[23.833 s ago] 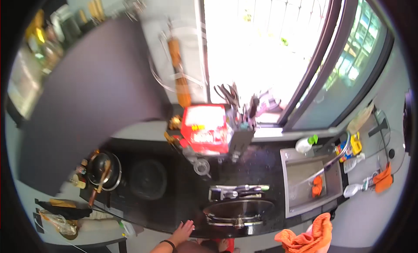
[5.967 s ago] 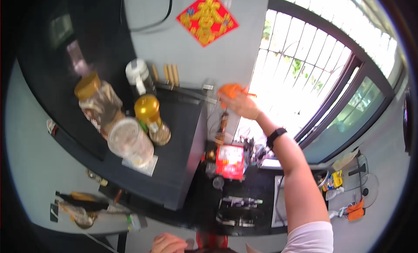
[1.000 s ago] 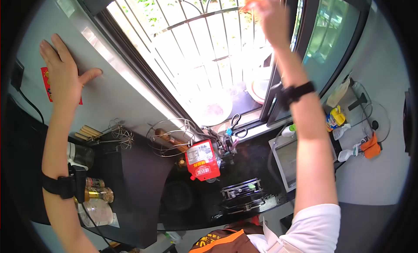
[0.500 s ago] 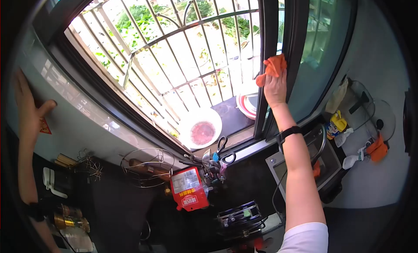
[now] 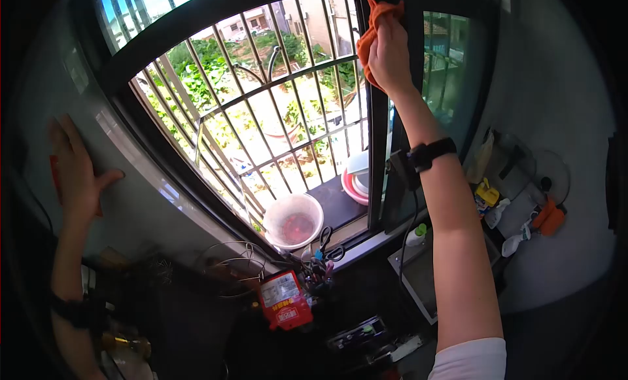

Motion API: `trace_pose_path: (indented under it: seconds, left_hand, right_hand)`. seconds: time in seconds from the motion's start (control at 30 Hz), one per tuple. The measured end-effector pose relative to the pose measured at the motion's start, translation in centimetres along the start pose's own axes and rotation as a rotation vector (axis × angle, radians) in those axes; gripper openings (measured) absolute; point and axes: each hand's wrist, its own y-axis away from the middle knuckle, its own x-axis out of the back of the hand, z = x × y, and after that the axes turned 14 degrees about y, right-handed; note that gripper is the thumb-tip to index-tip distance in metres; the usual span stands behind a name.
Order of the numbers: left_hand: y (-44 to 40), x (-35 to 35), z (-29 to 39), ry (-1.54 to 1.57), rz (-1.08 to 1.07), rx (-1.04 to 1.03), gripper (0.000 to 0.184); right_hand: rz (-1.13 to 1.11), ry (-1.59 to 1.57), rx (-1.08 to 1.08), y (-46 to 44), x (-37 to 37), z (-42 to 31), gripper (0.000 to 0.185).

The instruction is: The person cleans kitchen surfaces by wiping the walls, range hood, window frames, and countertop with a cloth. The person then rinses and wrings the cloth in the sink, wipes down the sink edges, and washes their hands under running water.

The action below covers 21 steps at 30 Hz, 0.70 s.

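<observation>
An orange cloth [image 5: 371,41] is in my right hand [image 5: 390,56], pressed against the dark window frame [image 5: 378,128] near its top. The fingers are bent over the cloth, which hangs down beside the hand on the left. My left hand [image 5: 77,167] lies flat on the grey wall at the left with its fingers spread and the thumb out. It partly covers a red paper decoration [image 5: 55,174] and holds nothing. The barred window [image 5: 275,99] stands between the two hands.
A white basin [image 5: 294,221] and a pink-rimmed basin [image 5: 353,186] sit on the outer ledge. Below are a red packet [image 5: 286,301], scissors [image 5: 333,252], a wire rack [image 5: 239,262] and a sink [image 5: 418,275]. Bottles [image 5: 487,193] stand at the right, jars [image 5: 124,344] at the lower left.
My right hand has moved up the window frame with the orange cloth. My left hand remains on the wall. The view has shifted and the room looks darker.
</observation>
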Motion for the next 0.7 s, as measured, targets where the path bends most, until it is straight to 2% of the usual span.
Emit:
trace_pose_path:
  seconds: [0.07, 0.17, 0.27, 0.3, 0.37, 0.4, 0.5, 0.53, 0.57, 0.63, 0.7]
  left_hand:
    - [0.1, -0.1, 0.2, 0.006, -0.013, -0.004, 0.126]
    - [0.2, 0.0, 0.0, -0.02, 0.041, -0.057, 0.124]
    - [0.4, -0.1, -0.2, 0.05, 0.023, -0.109, 0.124]
    - [0.2, -0.1, 0.1, 0.039, 0.036, -0.08, 0.124]
    - [0.2, -0.1, 0.3, 0.039, 0.033, -0.045, 0.123]
    - [0.1, 0.0, 0.4, 0.017, 0.055, -0.065, 0.122]
    - [0.0, -0.3, 0.1, -0.025, 0.099, -0.108, 0.12]
    - [0.1, -0.5, -0.1, -0.042, 0.116, -0.132, 0.121]
    - [0.1, -0.7, -0.4, -0.047, 0.096, -0.135, 0.121]
    - [0.2, -1.5, -1.0, 0.017, 0.124, -0.116, 0.119]
    - [0.1, -2.3, -3.3, -0.069, 0.053, -0.134, 0.114]
  right_hand:
    - [-0.004, -0.007, 0.039, -1.7, -3.0, 0.6, 0.04]
    - [0.099, 0.083, -0.058, -0.8, -4.8, -0.2, 0.042]
    - [0.029, 0.175, -0.428, 1.6, -4.7, -1.1, 0.051]
    - [0.019, 0.173, -0.423, 1.3, -4.5, -1.4, 0.051]
    - [-0.047, -0.08, -0.555, 0.8, -3.6, -2.0, 0.054]
    - [-0.041, 0.104, -0.571, 0.8, -3.7, -2.7, 0.047]
    - [-0.062, -0.032, -0.467, 1.7, -4.0, -5.5, 0.052]
    - [0.049, 0.102, -0.309, 2.0, -4.3, -6.7, 0.048]
    - [0.149, 0.109, -0.218, 2.3, -4.4, -7.2, 0.041]
    - [0.004, -0.143, -0.219, 2.1, -5.2, -6.9, 0.03]
    - [-0.121, -0.075, -0.28, 1.0, -2.4, -8.9, 0.034]
